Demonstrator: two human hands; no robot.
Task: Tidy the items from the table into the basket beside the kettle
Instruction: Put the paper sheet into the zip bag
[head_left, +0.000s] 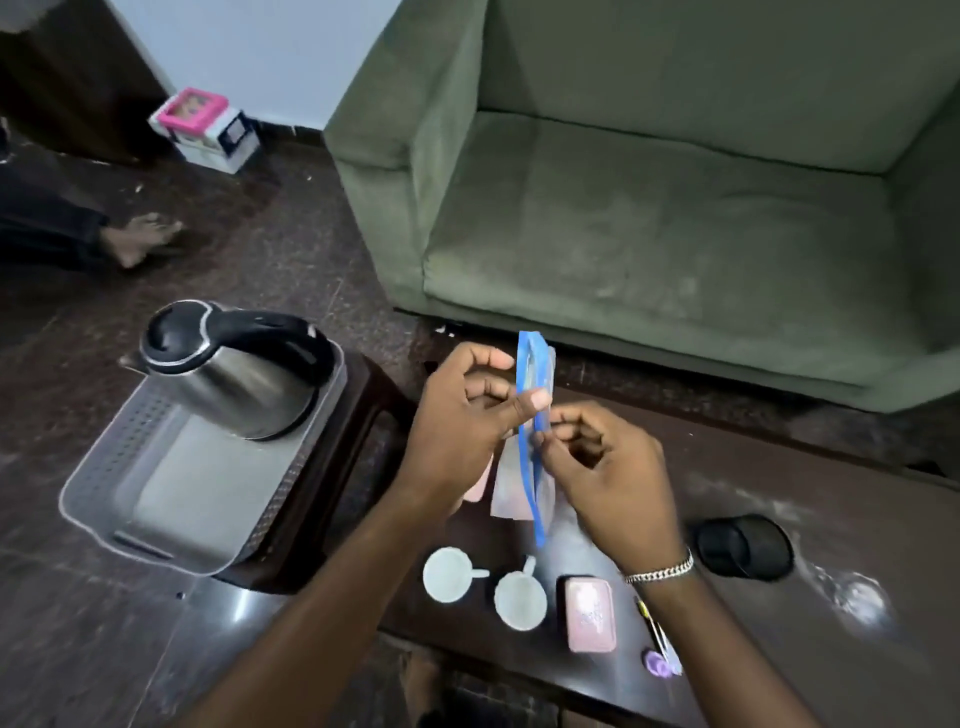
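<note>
Above the dark table (779, 493), my left hand (457, 431) and my right hand (608, 467) both pinch a clear zip bag with a blue seal strip (532, 395), held upright between them. On the table below lie two small pale cups (449, 574) (519, 600), a pink case (591, 613), a thin pen-like stick (649, 621), a purple clip (658, 662) and a black round holder (743, 545). Something pink (477, 486) shows under my left hand. The grey basket (104, 499) stands on a stool at the left, with the steel kettle (234, 364) in its far end.
A green sofa (675, 208) stands right behind the table. The dark stool (363, 415) under the basket touches the table's left end. A bare foot of another person (140, 239) and a pink-topped box (197, 124) are on the floor at the far left.
</note>
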